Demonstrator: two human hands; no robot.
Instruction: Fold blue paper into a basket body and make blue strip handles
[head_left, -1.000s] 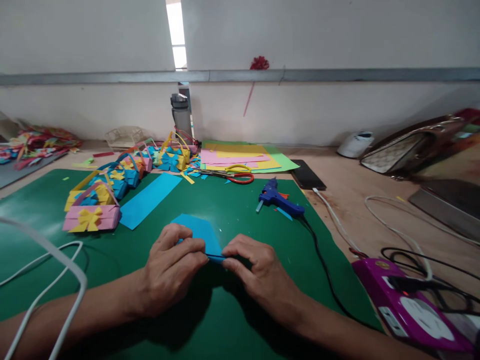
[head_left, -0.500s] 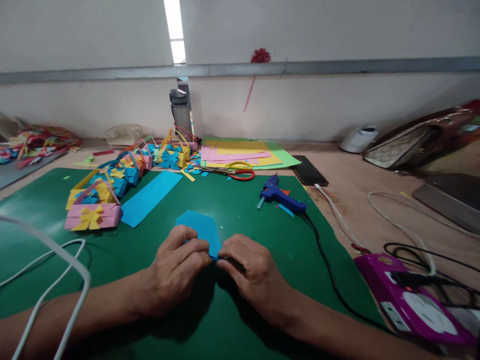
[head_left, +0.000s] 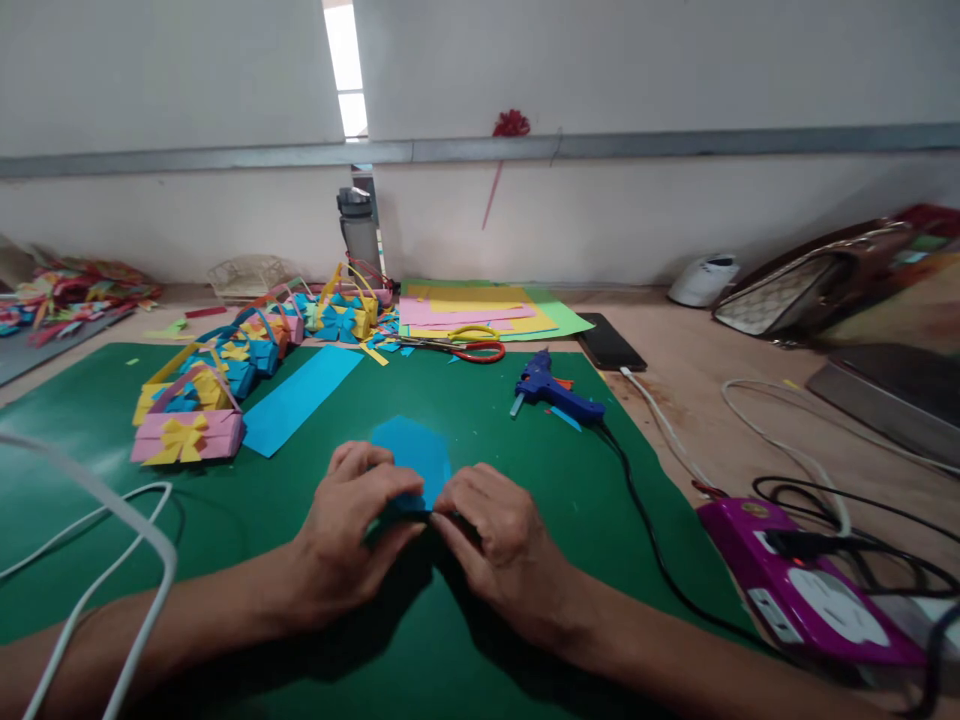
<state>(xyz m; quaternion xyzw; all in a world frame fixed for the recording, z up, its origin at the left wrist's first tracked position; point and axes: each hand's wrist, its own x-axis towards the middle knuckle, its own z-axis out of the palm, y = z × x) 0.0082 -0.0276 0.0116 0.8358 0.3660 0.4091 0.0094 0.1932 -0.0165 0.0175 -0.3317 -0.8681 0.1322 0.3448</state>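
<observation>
A folded piece of blue paper is held just above the green mat, its near edge between my two hands. My left hand pinches that edge from the left, thumb below and fingers above. From the right, my right hand pinches the same edge with thumb and forefinger, its fingertips close to those of the left. The fingers hide part of the near fold. Beyond my left hand lies a flat blue paper strip.
Small paper baskets stand at left. Behind are scissors and coloured sheets. A blue glue gun lies at right, its cord running to a purple power strip. A white cable crosses the near left.
My left hand's thumb and forefinger have parted more along the fold. The blue paper has shifted slightly right and turned a little. The view has moved slightly.
</observation>
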